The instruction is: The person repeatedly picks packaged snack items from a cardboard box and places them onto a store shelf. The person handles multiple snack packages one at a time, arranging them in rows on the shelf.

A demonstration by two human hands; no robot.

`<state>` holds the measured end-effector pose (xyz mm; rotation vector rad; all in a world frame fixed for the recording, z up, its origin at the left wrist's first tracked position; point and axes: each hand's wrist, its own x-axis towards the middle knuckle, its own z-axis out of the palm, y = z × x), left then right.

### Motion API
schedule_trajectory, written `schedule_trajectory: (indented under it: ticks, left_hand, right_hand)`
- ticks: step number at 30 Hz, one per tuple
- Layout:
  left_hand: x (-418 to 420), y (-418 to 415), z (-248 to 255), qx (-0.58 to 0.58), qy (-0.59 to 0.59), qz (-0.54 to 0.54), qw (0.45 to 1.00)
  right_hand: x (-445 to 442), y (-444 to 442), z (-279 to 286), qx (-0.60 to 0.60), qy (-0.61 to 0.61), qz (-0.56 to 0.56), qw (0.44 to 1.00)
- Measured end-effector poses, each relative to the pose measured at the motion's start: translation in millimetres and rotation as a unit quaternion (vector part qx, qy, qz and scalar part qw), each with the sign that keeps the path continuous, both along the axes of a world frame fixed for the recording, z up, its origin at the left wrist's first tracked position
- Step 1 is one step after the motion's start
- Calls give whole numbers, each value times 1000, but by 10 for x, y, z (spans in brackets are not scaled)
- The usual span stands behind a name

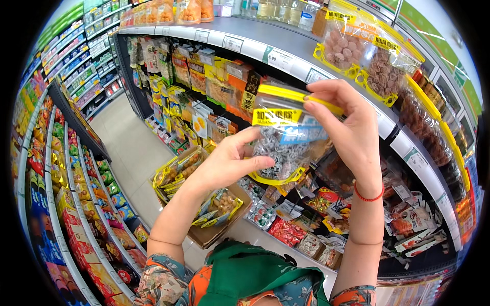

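A clear plastic pouch of dark, frosted dried fruit (281,153) with a yellow top and bottom edge is between my two hands, in front of the shelf. My left hand (233,160) grips its left side, thumb across the front. At the pouch's top right, my right hand (348,118) pinches the yellow upper edge between thumb and fingers. A red cord is round my right wrist. Similar pouches of brownish dried fruit (342,48) stand upright on the top shelf, beyond my right hand.
A cardboard box (206,237) of yellow-edged snack pouches stands on the floor below my left forearm. Hanging snack packets (183,70) fill the rack under the top shelf (252,32). Another snack shelf (82,191) runs along the left, across the tiled aisle (126,130).
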<state>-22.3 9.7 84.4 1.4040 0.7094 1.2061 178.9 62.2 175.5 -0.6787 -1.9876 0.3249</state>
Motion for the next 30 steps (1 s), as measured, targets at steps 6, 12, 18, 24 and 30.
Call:
schedule_trajectory:
  ticks: [6,12,18,24,30]
  left_hand:
    - [-206,208,213,69,-76,22,994]
    - [-325,469,557,138,-46,77,986]
    - [-423,861,873,200,-14,116,973]
    - [-543,1279,1190,244,-44,83,965]
    - [-549,1808,1357,260,-32,77,962]
  right_hand:
    - [-77,-99,-184,-174,112,45,977]
    - [-252,40,-269,-139,87,-5,987]
    - [-396,323,41,-84,126,-34,988]
    - [-537,668,327,12,131,-69,989]
    - [-634,785,391,78,70,-154,983]
